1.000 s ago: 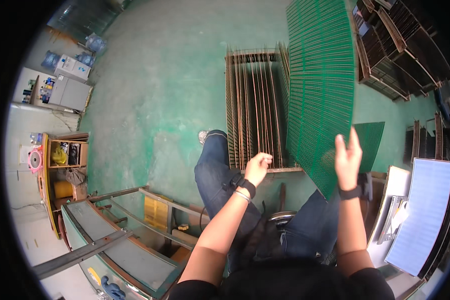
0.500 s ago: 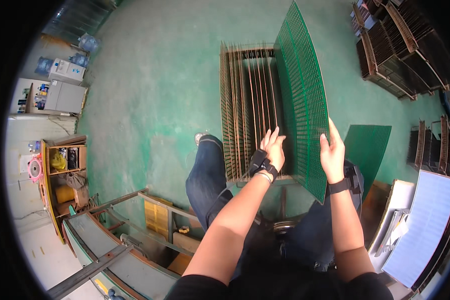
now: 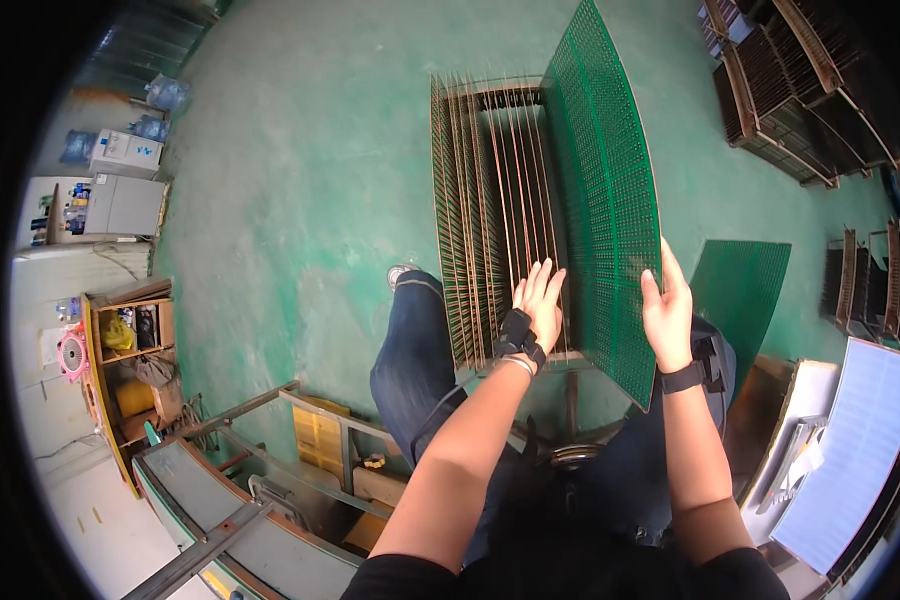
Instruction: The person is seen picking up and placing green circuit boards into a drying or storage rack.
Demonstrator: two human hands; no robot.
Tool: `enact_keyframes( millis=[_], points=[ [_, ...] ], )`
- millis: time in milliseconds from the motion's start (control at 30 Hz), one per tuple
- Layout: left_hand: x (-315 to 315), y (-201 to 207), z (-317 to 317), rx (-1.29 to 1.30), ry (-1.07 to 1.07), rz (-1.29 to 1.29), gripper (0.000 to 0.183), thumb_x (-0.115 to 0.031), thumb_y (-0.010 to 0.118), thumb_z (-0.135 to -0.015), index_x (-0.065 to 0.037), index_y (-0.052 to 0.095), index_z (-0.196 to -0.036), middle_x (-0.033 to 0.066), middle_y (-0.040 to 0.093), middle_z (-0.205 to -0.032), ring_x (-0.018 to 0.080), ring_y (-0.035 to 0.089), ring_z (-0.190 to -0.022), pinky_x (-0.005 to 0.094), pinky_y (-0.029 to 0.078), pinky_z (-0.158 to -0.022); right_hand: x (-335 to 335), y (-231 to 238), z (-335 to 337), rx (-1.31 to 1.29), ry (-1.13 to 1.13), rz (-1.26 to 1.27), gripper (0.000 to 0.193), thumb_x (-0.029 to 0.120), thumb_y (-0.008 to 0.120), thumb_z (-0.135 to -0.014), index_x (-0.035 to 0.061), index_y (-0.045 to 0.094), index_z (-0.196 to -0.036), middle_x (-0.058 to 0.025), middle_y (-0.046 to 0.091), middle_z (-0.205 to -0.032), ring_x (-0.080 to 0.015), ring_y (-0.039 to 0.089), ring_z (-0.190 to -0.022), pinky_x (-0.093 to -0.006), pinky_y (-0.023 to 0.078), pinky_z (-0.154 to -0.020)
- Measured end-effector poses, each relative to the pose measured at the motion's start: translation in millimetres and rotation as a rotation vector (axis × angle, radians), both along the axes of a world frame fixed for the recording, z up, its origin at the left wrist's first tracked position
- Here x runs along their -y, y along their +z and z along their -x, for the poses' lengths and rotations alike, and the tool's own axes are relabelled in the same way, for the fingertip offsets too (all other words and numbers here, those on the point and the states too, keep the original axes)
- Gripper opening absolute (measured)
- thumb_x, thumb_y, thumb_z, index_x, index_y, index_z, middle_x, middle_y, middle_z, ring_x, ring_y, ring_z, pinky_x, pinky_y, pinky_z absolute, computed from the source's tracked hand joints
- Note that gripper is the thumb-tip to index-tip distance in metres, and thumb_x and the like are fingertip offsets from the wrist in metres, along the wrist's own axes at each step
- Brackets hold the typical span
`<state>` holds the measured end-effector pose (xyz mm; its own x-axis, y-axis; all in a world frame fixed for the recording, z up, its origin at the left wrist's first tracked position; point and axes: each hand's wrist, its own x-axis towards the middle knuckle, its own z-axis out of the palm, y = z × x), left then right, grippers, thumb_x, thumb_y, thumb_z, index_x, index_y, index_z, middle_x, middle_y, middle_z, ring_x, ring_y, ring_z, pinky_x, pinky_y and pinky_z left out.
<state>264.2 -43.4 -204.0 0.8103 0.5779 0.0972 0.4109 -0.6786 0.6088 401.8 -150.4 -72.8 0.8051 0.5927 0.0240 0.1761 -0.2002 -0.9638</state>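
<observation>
A large green circuit board [image 3: 605,180], covered with rows of small dots, stands on edge and tilted at the right side of a rack. My right hand [image 3: 668,315] grips its near right edge, thumb on the front face and fingers behind. The rack [image 3: 511,87] holds several thin boards [image 3: 467,220] upright, their brown edges facing up. Over the near end of these edges lies my left hand [image 3: 540,305], fingers stretched out and holding nothing; whether it touches them I cannot tell. Each wrist wears a black band.
Another green board [image 3: 745,290] leans beyond my right knee. A pale blue panel [image 3: 850,450] lies at the lower right. Dark racks [image 3: 795,100] stand at the far right. A metal frame [image 3: 225,530] and a wooden shelf [image 3: 130,340] are on the left.
My left hand has turned flatter, with its fingers stretched forward over the board edges. My right hand keeps its grip on the green circuit board, which has hardly moved.
</observation>
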Motion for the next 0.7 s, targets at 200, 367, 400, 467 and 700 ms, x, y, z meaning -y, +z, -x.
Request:
enact_keyframes(
  millis=[200,367,400,467,700],
  points=[
    [5.7,14.9,1.2,-0.19,-0.019,-0.07,0.013,-0.008,0.056,-0.074,0.0,0.059,-0.083,0.0168,0.035,-0.14,0.0344,0.028,-0.131,0.051,0.026,-0.105,-45.7,-24.5,9.4,0.132,0.036,0.268,0.05,-0.006,0.047,-0.084,-0.0005,0.038,-0.133,-0.0219,0.048,-0.128,-0.0296,0.046,-0.121,-0.033,0.037,-0.1],
    [21.2,24.9,-18.0,-0.185,0.005,-0.008,0.019,-0.017,0.062,-0.076,0.0,0.062,-0.084,0.0148,0.029,-0.144,0.0331,0.024,-0.134,0.0521,0.021,-0.107,-37.6,-79.5,15.9,0.293,0.017,0.329,0.051,-0.006,0.045,-0.081,0.0105,0.046,-0.13,-0.0216,0.058,-0.11,-0.0379,0.058,-0.097,-0.0415,0.048,-0.082],
    [19.0,20.7,-13.9,-0.191,0.012,-0.012,0.019,-0.017,0.062,-0.076,0.0,0.062,-0.084,0.0148,0.029,-0.144,0.0331,0.024,-0.134,0.0521,0.021,-0.107,-36.2,-76.2,22.3,0.318,0.016,0.306,0.05,-0.007,0.044,-0.081,0.0095,0.047,-0.129,-0.0208,0.058,-0.113,-0.0371,0.056,-0.101,-0.0406,0.047,-0.085],
    [14.5,12.1,-8.1,-0.15,0.035,-0.024,0.012,-0.009,0.06,-0.072,0.0,0.061,-0.08,0.0159,0.029,-0.144,0.0338,0.024,-0.134,0.0524,0.021,-0.107,-23.1,-76.7,29.6,0.212,0.039,0.239,0.049,-0.007,0.043,-0.082,0.0075,0.047,-0.128,-0.02,0.056,-0.117,-0.0354,0.055,-0.105,-0.0389,0.045,-0.089],
    [4.1,67.1,-4.0,0.062,0.127,0.429,0.007,-0.004,0.055,-0.076,0.003,0.055,-0.077,0.0198,0.044,-0.133,0.0294,0.047,-0.119,0.0383,0.045,-0.089,50.8,-53.1,37.5,0.034,0.094,0.26,0.048,-0.009,0.043,-0.082,0.0049,0.046,-0.128,-0.0189,0.057,-0.118,-0.0263,0.061,-0.102,-0.0324,0.048,-0.087]
  ],
)
